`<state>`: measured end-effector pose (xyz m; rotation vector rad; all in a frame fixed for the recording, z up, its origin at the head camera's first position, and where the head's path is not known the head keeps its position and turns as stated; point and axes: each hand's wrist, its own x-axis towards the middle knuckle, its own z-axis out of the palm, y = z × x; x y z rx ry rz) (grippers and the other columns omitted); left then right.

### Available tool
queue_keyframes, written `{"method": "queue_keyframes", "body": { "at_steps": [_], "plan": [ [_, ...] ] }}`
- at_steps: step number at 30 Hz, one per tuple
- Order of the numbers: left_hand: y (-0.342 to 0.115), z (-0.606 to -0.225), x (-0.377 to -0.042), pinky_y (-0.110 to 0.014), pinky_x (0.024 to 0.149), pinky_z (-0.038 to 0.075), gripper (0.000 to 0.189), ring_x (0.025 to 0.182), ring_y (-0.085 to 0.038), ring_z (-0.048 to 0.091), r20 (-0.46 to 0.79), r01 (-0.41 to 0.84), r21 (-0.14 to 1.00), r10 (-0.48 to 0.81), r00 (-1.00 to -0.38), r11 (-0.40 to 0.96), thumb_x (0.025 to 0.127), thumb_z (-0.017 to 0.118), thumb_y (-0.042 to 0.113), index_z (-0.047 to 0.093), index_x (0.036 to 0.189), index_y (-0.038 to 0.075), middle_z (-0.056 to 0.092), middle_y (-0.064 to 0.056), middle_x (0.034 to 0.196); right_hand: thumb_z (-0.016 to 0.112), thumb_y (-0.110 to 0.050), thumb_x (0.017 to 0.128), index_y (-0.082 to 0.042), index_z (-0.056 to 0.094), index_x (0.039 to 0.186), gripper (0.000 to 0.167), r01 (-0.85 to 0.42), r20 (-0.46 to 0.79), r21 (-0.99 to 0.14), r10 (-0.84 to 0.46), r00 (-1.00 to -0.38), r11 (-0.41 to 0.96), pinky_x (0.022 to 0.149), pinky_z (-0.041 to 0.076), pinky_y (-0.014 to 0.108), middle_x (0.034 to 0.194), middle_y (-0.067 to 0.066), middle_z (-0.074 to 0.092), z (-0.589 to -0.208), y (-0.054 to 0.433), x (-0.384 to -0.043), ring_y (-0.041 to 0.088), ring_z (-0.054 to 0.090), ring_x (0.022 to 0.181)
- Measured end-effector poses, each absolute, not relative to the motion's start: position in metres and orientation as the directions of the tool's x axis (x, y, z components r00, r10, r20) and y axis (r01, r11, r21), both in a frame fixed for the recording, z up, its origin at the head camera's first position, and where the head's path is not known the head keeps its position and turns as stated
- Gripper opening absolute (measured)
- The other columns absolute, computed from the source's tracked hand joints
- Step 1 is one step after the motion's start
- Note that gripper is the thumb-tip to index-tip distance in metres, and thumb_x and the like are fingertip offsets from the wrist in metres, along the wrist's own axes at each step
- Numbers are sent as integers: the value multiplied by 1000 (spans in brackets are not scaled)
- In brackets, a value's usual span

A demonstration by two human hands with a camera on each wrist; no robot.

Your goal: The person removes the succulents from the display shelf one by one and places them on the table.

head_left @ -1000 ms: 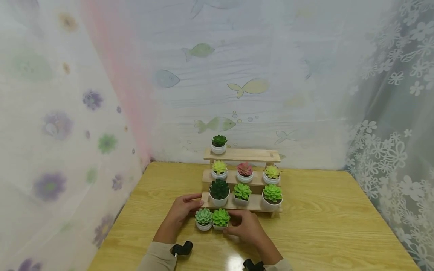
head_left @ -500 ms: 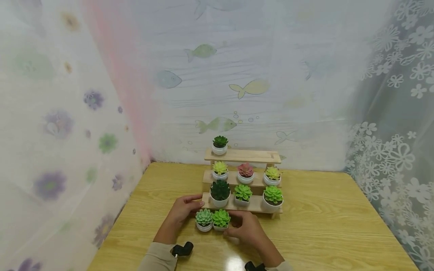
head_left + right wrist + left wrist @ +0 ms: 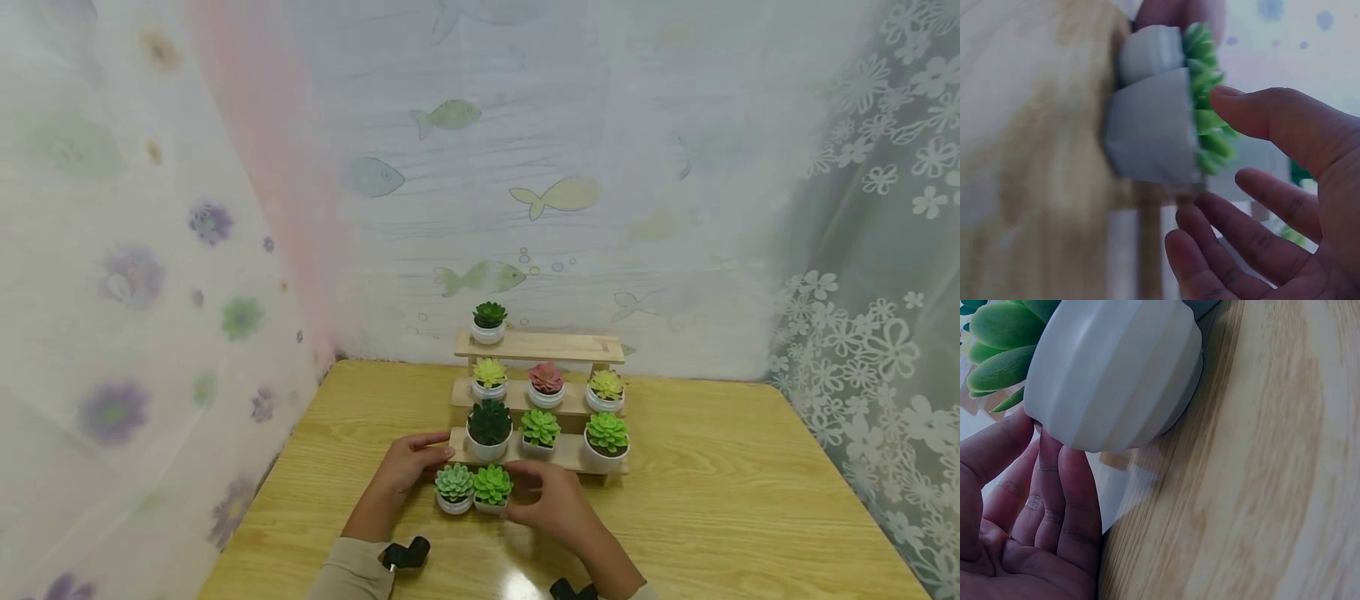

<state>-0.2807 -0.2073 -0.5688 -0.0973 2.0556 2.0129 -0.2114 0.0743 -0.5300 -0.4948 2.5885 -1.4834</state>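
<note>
A three-tier wooden plant stand (image 3: 577,347) bears several small potted succulents. At the left end of its lowest plank, my left hand (image 3: 405,462) grips the plank between thumb and fingers; a ribbed white pot (image 3: 1113,375) hides the fingertips in the left wrist view. Two succulents stand side by side before the stand: a pale green one (image 3: 454,485) in a round pot and a bright green one (image 3: 492,485) in a square-sided white pot (image 3: 1150,128). My right hand (image 3: 558,504) is just right of the bright green one, thumb and fingers spread, holding nothing.
On the stand are a dark green succulent (image 3: 490,423), a red one (image 3: 547,379) and a large-potted green one (image 3: 607,433). The wooden table (image 3: 712,467) extends to both sides. A fish-print curtain (image 3: 675,275) hangs behind.
My right hand has drawn slightly right, its fingers opening away from the bright green succulent. The left hand stays at the stand, and the plants stay in place.
</note>
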Motion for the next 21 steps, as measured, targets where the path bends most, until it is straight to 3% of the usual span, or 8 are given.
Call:
{"method": "queue_keyframes", "body": {
  "at_steps": [9,21],
  "plan": [
    [-207,-568,-281,-30,70,60,51,79,-14,73,-220,-214,975,131,-967,55,93,79,19,65,139,3,79,-4,96,91,-21,80,-9,71,132,57,-260,113,-850,-324,-939,458,92,59,49,131,11,71,-500,76,-207,32,70,114],
    [-207,-571,-282,-30,71,60,52,81,-14,74,-228,-224,973,131,-965,44,92,80,19,65,139,3,80,-7,100,92,-19,79,-18,76,124,48,-320,239,-822,-225,-945,470,91,60,38,114,-7,74,-466,75,-210,19,72,106]
  ]
}}
